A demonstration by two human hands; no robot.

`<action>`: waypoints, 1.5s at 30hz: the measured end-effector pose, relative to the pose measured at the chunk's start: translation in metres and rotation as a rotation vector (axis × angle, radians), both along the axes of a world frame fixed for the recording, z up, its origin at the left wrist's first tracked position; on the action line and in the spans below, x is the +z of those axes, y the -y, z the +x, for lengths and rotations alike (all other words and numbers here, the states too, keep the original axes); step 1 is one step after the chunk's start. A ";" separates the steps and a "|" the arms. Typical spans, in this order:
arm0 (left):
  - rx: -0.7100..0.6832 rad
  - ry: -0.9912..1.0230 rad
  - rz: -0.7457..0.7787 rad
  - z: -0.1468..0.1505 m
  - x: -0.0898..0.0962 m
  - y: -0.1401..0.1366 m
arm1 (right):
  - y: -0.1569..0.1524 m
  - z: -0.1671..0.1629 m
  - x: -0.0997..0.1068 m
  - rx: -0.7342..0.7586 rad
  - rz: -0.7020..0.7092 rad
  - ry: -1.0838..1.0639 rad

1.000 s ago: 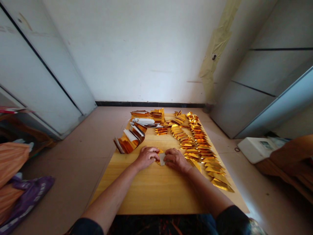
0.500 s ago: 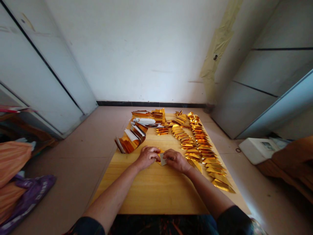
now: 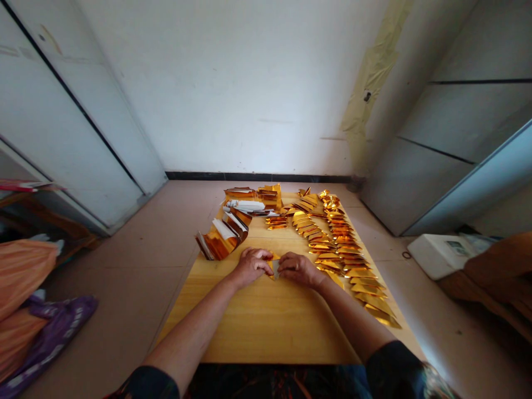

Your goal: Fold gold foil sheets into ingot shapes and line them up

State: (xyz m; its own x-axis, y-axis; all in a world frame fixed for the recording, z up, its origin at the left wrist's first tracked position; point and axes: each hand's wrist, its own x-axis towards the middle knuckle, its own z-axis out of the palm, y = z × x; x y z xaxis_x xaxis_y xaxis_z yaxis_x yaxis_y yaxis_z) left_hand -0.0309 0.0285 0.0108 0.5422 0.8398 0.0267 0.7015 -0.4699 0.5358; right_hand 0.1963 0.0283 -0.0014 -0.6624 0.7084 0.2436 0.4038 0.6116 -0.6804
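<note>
A small piece of gold foil paper (image 3: 275,268), its pale grey back partly showing, is between my hands at the middle of the wooden table (image 3: 266,327). My left hand (image 3: 252,265) has its curled fingers closed on the left side of the paper. On the right side, my right hand (image 3: 300,270) pinches the same paper. Fingers cover much of it, so its exact folds are hidden. Folded gold paper pieces (image 3: 347,249) lie overlapping in long rows to the right of my right hand.
Stacks of gold paper sheets (image 3: 222,238) stand at the table's left, with a white roll or bundle (image 3: 245,205) behind. A smaller folded group (image 3: 276,222) lies beyond my hands. A white box (image 3: 439,256) sits right of the table; a purple bag (image 3: 62,332) lies left.
My right hand has shifted slightly and less of the paper's grey back shows now. My left hand stays almost in place on the paper.
</note>
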 end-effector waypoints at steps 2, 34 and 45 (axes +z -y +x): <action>-0.005 0.005 0.016 -0.001 -0.002 -0.001 | -0.003 -0.003 0.003 -0.005 -0.011 0.030; -0.020 0.009 -0.028 -0.001 -0.001 0.001 | 0.009 -0.006 0.014 0.059 0.121 0.089; -0.026 0.004 -0.018 0.000 0.001 0.001 | -0.006 -0.012 0.014 -0.039 -0.028 0.161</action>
State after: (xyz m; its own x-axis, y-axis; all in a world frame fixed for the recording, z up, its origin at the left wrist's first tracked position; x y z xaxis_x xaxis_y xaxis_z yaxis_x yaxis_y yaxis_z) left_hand -0.0311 0.0273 0.0117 0.5638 0.8258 0.0138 0.6869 -0.4781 0.5474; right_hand 0.1842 0.0342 0.0128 -0.6630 0.7396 0.1160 0.5324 0.5747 -0.6215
